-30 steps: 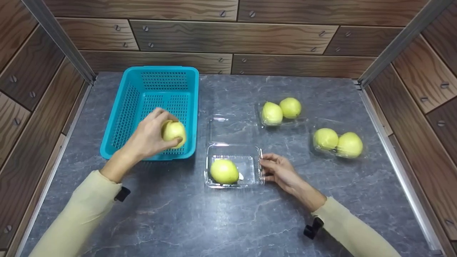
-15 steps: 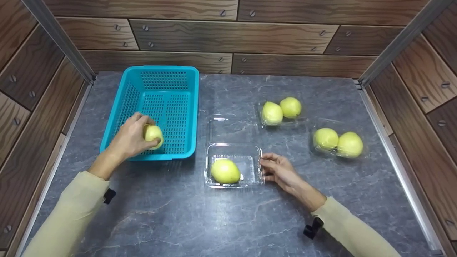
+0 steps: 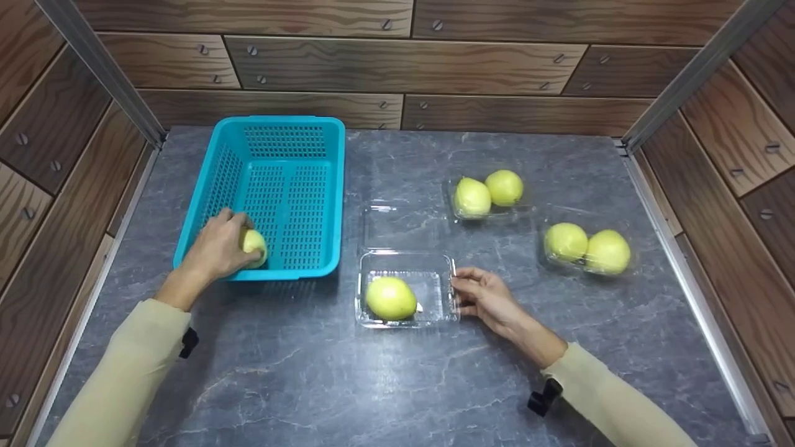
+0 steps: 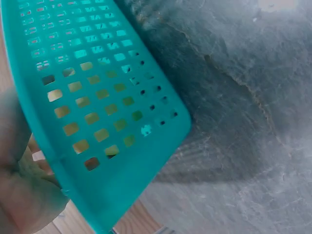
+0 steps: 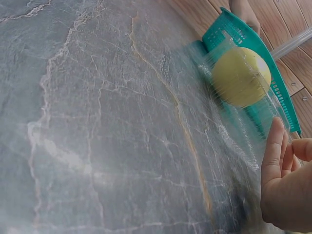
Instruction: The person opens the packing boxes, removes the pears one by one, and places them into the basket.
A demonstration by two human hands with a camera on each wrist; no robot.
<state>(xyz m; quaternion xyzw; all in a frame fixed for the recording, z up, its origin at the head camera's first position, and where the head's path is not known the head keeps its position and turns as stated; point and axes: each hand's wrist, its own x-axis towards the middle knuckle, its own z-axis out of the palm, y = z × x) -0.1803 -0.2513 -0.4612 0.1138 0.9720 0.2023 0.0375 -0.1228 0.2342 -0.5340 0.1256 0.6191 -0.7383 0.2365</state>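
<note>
Inside the teal basket (image 3: 338, 205), near its front left corner, my left hand (image 3: 217, 245) holds a yellow-green pear (image 3: 255, 247). In the left wrist view the basket's slotted wall (image 4: 112, 190) hides most of that pear, and part of the hand (image 4: 24, 195) shows at the left edge. A clear plastic clamshell box (image 3: 435, 288) stands at the middle with its lid folded back flat. One pear (image 3: 391, 298) lies in the box's left half. My right hand (image 3: 494, 303) pinches the box's right rim; the right wrist view shows these fingers (image 5: 274, 151) at the rim.
Two clamshell boxes, each with two pears, stand to the right: one further back (image 3: 528, 211), one nearer the right side (image 3: 630, 264). Wood-patterned walls (image 3: 397, 65) enclose the grey marbled table (image 3: 372, 385) at the back and sides.
With the pear, my left hand has moved left and down within the basket, toward its front left corner. The right hand and the box have stayed in place.
</note>
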